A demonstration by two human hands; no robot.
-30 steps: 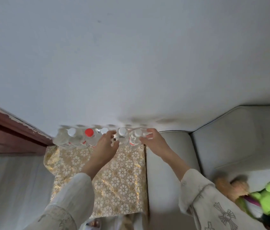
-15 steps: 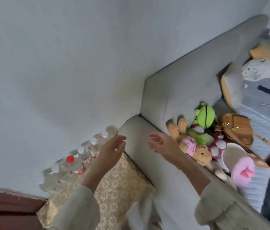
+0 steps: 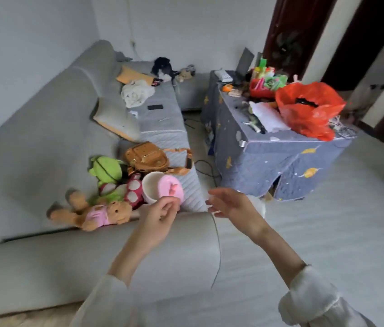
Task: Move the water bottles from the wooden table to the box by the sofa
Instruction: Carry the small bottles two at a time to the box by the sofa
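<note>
No water bottle and no box shows in the head view now. My left hand (image 3: 160, 218) hovers over the front armrest of the grey sofa (image 3: 91, 256), its fingers curled in loosely with nothing in them. My right hand (image 3: 232, 204) is held out beyond the armrest's end, above the floor, with fingers spread and empty. Both sleeves are white. A table draped in a blue-grey patterned cloth (image 3: 268, 156) stands to the right of the sofa; its top is crowded with odds and ends.
On the sofa seat lie a brown teddy bear (image 3: 96, 215), a green frog toy (image 3: 106, 168), a tan bag (image 3: 148, 156) and a pink slipper (image 3: 171, 190). A red plastic bag (image 3: 309, 107) sits on the draped table. Pale floor (image 3: 327, 220) spreads to the right.
The view has swung right, away from the row of bottles on the gold-patterned cloth by the wall. Both hands came off the bottles and are empty over the sofa arm.
</note>
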